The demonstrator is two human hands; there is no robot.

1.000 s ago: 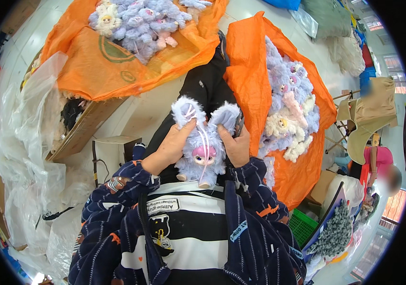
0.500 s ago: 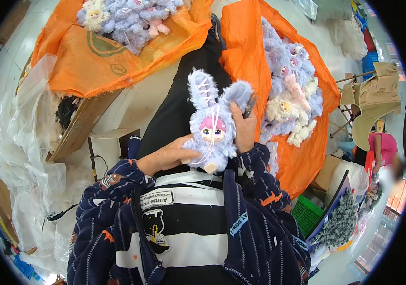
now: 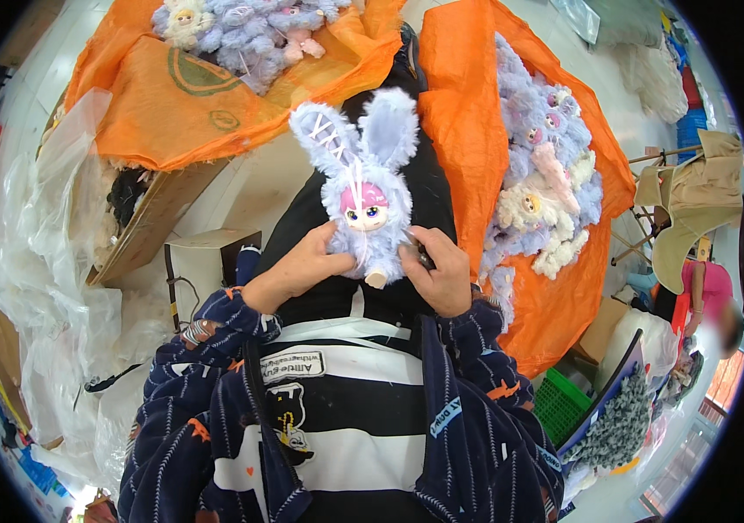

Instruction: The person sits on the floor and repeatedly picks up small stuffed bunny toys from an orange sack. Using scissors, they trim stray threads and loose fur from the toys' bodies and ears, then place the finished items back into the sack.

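Observation:
Over my lap I hold a fluffy lavender plush bunny doll (image 3: 389,205), upright with both long ears raised. Its face has pink hair and big eyes, and white lacing crosses one ear and hangs down the front. My left hand (image 3: 307,261) grips the body's lower left side, thumb in front. On the lower right side, my right hand (image 3: 437,272) pinches the doll. A small dark tool (image 3: 425,257), partly hidden by its fingers, also sits in that hand; its kind does not show clearly.
An orange sack (image 3: 163,131) with lavender and white plush dolls lies at far left, on cardboard. Another orange sack (image 3: 459,113) with plush dolls (image 3: 546,174) stands at right. Clear plastic sheeting (image 3: 58,261) hangs at left. A folding chair (image 3: 694,192), green basket (image 3: 561,405) and a person in pink (image 3: 713,292) are at right.
The doll has moved slightly up and left and its right ear now stands upright. My right hand has let go of that ear and come down to the doll's side.

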